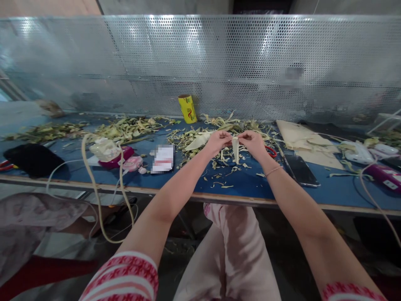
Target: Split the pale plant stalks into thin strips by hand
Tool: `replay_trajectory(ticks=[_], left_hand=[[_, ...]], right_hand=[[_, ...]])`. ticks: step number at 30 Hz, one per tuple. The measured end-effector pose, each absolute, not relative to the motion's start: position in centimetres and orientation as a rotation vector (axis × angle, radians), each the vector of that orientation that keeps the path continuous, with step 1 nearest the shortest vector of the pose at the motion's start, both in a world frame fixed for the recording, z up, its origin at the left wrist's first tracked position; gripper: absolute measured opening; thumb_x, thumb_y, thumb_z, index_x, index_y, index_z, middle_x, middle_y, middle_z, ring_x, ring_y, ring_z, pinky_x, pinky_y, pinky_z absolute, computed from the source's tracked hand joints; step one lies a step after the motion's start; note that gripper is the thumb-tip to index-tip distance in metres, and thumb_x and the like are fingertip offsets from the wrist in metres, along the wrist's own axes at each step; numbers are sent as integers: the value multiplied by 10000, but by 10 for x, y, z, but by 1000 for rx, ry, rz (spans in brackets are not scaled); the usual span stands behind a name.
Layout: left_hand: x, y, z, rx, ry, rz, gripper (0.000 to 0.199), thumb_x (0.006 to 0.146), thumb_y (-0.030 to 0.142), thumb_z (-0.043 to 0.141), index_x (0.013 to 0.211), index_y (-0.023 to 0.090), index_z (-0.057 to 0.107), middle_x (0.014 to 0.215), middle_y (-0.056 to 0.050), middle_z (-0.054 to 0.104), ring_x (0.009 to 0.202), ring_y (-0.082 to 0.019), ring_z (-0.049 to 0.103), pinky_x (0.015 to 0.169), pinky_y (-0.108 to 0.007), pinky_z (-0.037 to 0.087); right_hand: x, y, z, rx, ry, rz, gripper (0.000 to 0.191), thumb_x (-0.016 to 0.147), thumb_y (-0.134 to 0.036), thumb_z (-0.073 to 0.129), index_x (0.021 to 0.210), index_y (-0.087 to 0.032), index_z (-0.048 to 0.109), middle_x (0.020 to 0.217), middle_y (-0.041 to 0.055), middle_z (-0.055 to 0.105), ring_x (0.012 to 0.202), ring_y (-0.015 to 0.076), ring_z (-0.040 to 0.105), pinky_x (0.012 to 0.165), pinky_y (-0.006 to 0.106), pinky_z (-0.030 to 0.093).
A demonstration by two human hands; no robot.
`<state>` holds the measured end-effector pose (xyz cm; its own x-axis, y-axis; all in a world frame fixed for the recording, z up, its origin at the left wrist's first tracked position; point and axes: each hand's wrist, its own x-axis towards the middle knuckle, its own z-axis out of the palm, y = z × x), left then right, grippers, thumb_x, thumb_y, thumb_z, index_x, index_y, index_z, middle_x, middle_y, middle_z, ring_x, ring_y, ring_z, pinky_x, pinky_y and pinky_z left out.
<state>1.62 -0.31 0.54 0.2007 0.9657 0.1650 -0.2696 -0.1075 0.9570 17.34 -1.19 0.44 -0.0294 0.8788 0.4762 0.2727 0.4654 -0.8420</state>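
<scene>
A pale, pointed leaf-like piece (236,151) hangs between my two hands, over the middle of the blue table. My left hand (218,141) pinches its upper end from the left, and my right hand (252,143) pinches it from the right, with the fingertips almost meeting. Green and cream plant scraps (188,140) lie under and around both hands. Another broad pale piece (198,141) rests just left of my left hand. Red scissor handles (271,151) show partly beside my right wrist.
A yellow cup (187,109) stands at the back before the perforated metal screen (219,50). A phone (301,170) and beige sheets (308,144) lie right. A white packet (163,159) and purple device (116,158) lie left. A person's patterned clothing (34,213) shows at far left.
</scene>
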Motion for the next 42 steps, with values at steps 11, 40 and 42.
replay_trajectory(ticks=[11, 40, 42], left_hand=[[15, -4, 5, 1245, 796, 1250, 102, 764, 49, 628, 728, 99, 548, 616, 2, 624, 585, -91, 627, 738, -305, 541], [13, 0, -1, 1146, 735, 1196, 157, 640, 108, 761, 660, 103, 606, 605, 1, 631, 575, -80, 606, 729, -281, 529], [15, -1, -1, 1133, 757, 1215, 159, 635, 120, 766, 647, 107, 609, 585, 8, 626, 559, -75, 594, 701, -265, 523]], right_hand=[[176, -13, 3, -969, -1659, 710, 154, 689, -290, 629, 807, -193, 618, 795, 33, 656, 739, 175, 642, 737, 343, 547], [171, -12, 0, -981, -1712, 653, 180, 687, -338, 692, 770, -180, 666, 744, 41, 698, 712, 182, 658, 748, 349, 545], [170, -12, -1, -988, -1701, 658, 202, 681, -358, 703, 770, -180, 666, 740, 43, 694, 711, 182, 654, 741, 350, 544]])
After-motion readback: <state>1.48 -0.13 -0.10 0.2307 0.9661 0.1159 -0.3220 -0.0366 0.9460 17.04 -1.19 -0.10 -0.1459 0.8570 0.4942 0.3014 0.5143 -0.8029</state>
